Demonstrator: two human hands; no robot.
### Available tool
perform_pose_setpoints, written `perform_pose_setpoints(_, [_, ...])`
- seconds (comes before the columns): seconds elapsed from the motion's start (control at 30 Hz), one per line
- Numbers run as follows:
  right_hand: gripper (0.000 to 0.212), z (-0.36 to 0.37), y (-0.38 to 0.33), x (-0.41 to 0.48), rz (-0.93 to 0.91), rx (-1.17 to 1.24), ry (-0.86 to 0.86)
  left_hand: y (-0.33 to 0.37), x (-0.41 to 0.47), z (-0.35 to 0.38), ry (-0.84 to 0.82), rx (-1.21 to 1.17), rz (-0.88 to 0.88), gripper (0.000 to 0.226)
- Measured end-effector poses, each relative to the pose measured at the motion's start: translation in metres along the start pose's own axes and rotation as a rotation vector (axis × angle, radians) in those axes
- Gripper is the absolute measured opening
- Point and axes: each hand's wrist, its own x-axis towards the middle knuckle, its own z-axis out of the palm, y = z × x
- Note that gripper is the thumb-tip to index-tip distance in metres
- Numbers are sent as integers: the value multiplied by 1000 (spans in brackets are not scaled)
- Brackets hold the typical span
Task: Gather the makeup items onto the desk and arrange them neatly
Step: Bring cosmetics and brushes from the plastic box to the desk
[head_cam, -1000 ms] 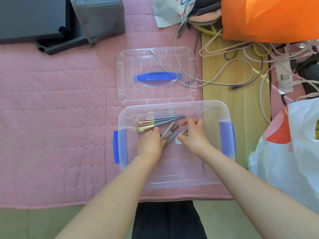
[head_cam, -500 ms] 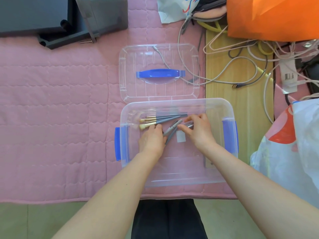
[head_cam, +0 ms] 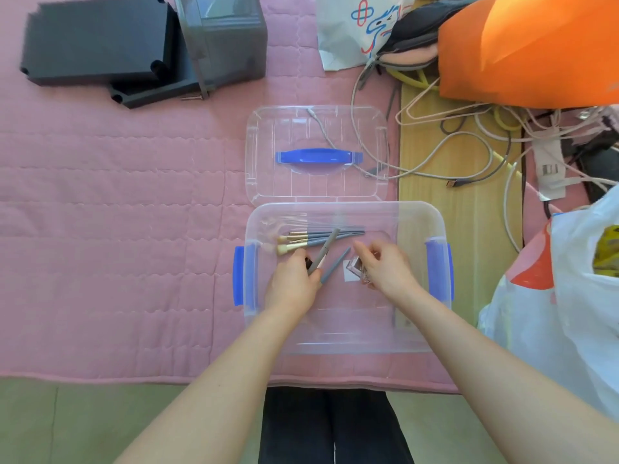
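Observation:
A clear plastic box (head_cam: 351, 333) with blue side latches sits on the pink quilted mat (head_cam: 117, 212). Several grey-handled makeup brushes (head_cam: 315, 237) lie along its far left side. My left hand (head_cam: 289, 286) is inside the box, closed on a thin grey pencil (head_cam: 324, 251) that points up and to the right. A second grey pencil (head_cam: 336, 267) lies loose just right of it. My right hand (head_cam: 388, 271) is also in the box, its fingers curled on a small clear case (head_cam: 355, 267) near the middle.
The clear lid (head_cam: 318, 189) with its blue handle (head_cam: 318, 157) lies just beyond the box. Black boxes (head_cam: 97, 41) and a grey bin (head_cam: 224, 38) stand far left. Tangled cables (head_cam: 469, 142), an orange bag (head_cam: 536, 51) and a white plastic bag (head_cam: 569, 296) crowd the right.
My right hand has drawn back toward the box's middle with the small clear case. The left hand has lifted one grey pencil, while the other lies loose beside it.

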Motion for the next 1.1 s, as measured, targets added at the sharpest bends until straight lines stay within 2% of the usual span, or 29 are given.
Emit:
perform_pose_setpoints(0.07, [33, -5, -9, -13, 80, 196, -112, -2, -9, -2, 17, -72, -16, 21])
perform_pose_setpoints(0.17, [26, -11, -16, -36, 184, 346, -221, 1, -29, -9, 40, -234, -29, 18])
perform_pose_setpoints(0.27, [19, -20, -30, -60, 283, 494, -256, 12, -55, -23, 86, -382, -24, 13])
perform_pose_setpoints(0.37, [21, -32, -46, -87, 346, 594, -272, 23, -84, -39, 162, -460, -14, 11])
perform_pose_setpoints(0.47, [23, -47, -56, -111, 283, 631, -295, 35, -114, -56, 219, -544, -23, 12])
perform_pose_setpoints(0.57, [8, -63, -70, -135, 185, 630, -353, 47, -147, -72, 249, -657, -22, 15])
perform_pose_setpoints(0.8, [33, -98, -108, -195, 134, 801, -448, 71, -229, -98, 308, -776, -27, 14])
perform_pose_setpoints(1.0, [29, -110, -136, -257, 170, 860, -581, 77, -307, -111, 384, -903, -98, 11])
perform_pose_setpoints(1.1, [29, -106, -145, -288, 183, 798, -637, 69, -342, -117, 453, -999, -155, 12])
